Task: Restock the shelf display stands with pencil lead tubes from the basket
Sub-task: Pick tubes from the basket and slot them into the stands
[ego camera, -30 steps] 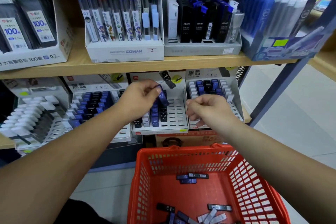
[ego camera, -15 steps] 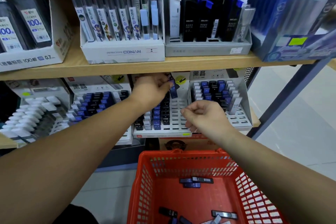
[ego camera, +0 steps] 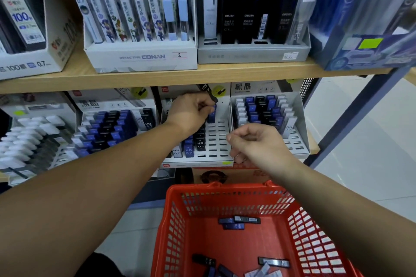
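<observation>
"HB 07" is printed on the front tubes (ego camera: 188,151) of the middle display stand (ego camera: 217,141). "DETECTIVE CONAN" and a "2" are read on the white box (ego camera: 141,57) on the shelf above that stand. A blue lead tube (ego camera: 211,116) is pinched upright by the left hand (ego camera: 191,111) over the stand's back rows, fingers curled round its top. The right hand (ego camera: 254,144) is held before the stand's lower right corner, fingers curled inward; whether anything is enclosed cannot be told. Below the stand, loose tubes (ego camera: 234,226) are scattered in the red basket (ego camera: 177,231).
</observation>
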`<state>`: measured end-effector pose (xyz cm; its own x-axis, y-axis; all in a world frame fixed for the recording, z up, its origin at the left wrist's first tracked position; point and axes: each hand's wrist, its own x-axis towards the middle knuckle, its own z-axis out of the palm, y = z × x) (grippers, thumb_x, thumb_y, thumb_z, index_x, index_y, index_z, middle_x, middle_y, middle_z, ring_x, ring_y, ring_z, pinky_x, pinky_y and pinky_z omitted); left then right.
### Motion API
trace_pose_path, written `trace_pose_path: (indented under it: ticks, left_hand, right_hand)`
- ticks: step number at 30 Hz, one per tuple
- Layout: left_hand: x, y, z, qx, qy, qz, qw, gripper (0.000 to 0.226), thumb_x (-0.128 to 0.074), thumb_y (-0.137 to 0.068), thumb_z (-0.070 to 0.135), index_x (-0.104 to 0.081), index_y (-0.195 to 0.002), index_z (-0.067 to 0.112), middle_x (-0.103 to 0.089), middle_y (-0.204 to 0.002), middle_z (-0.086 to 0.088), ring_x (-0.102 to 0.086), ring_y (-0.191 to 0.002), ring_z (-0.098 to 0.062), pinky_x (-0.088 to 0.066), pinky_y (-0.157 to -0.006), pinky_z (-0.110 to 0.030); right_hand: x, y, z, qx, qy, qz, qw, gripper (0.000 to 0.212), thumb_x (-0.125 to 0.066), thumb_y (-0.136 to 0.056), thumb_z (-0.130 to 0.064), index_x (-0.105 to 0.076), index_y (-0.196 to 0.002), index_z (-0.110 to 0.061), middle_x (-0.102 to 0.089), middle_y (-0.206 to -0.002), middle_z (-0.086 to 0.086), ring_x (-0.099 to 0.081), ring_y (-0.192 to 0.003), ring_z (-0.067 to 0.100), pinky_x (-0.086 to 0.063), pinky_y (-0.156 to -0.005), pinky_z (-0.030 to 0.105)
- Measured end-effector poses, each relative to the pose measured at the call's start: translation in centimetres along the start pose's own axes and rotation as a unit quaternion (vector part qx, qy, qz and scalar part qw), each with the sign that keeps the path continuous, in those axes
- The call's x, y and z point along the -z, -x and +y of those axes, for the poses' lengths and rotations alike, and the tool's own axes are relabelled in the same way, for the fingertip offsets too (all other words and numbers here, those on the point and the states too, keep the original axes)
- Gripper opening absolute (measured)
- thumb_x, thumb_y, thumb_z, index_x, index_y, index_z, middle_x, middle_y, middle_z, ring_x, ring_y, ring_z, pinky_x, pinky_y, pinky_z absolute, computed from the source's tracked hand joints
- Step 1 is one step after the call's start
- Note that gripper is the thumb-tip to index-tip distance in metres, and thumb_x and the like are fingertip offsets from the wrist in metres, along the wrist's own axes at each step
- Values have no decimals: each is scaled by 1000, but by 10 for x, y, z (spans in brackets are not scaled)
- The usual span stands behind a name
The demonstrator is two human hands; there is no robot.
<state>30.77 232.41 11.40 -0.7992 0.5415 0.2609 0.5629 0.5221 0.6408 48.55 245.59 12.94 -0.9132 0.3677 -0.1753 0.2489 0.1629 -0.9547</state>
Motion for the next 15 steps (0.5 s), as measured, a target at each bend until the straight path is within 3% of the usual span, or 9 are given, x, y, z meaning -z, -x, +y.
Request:
trace_pose_path:
  ticks: [3, 6, 10, 12, 15]
  left_hand:
    - [-1, -1, -2, -2, -24, -12, 1000, 7, -73, -94, 21, -78, -92, 25, -71, -82, 14, -66, -77, -11, -53, -70, -27]
    - [0, -2, 1, 0, -78, -33, 996, 10, -70, -96, 23, -78, -99, 28, -75, -96, 11, -67, -86, -14, -46, -70, -25]
    - [0, -4, 12, -31, -172, -76, 982, 19, -61, -99, 29, -76, -111, 28, -71, -112, 3, -66, -100, -23, -54, -82, -33]
    - [0, 0, 20, -54, -250, -92, 962, 25, -56, -99, 34, -73, -115, 25, -64, -118, -4, -61, -105, -29, -54, -84, -37]
    - [7, 12, 30, -81, -240, -57, 966, 28, -61, -94, 25, -73, -116, 14, -62, -120, -13, -60, -111, -36, -55, -87, -43]
  right_hand:
    - [4, 2, -1, -2, -3, 1, 1000, 14, -72, -97, -25, -74, -95, -12, -76, -80, 13, -66, -62, 20, -54, -59, 31]
    - [7, 3, -3, -2, 1, 4, 1000, 14, -72, -97, -25, -74, -95, -11, -77, -81, 12, -65, -63, 19, -54, -59, 29]
    - [14, 8, -4, 0, 3, 11, 1000, 16, -73, -97, -26, -73, -95, -11, -76, -83, 14, -65, -63, 19, -52, -61, 34]
    - [16, 13, -5, -6, 18, 3, 1000, 18, -74, -95, -28, -73, -95, -10, -77, -83, 14, -66, -63, 20, -55, -65, 37]
    - [24, 25, -4, -20, 58, -19, 998, 22, -75, -95, -26, -72, -97, -4, -75, -76, 9, -64, -65, 21, -55, -63, 31]
